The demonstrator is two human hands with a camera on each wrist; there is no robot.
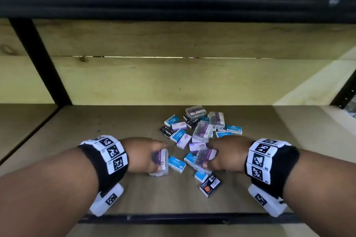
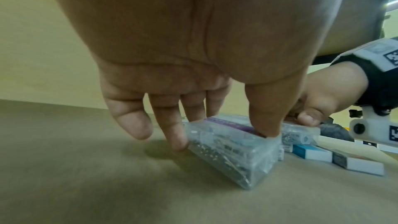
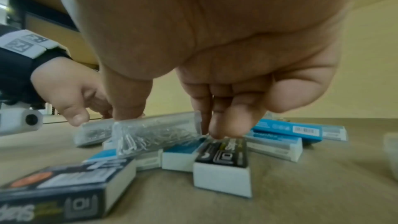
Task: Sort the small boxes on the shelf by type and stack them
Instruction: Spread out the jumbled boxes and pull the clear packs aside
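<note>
Clear plastic, both of them: my left hand (image 2: 193,67) pinches a transparent purple-labelled box of paper clips (image 2: 228,149) resting on the wooden shelf (image 1: 119,121); my right hand (image 3: 215,57) pinches its twin (image 3: 157,134) over the mixed pile. I judge them light, rigid, slick, so gripping opposite side walls suits.

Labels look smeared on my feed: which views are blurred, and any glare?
Head view: both hands and their clear boxes motion-blurred, far pile sharper. Left wrist: box soft, shadow beneath. Right wrist: black box smeared. No strong glare.
</note>
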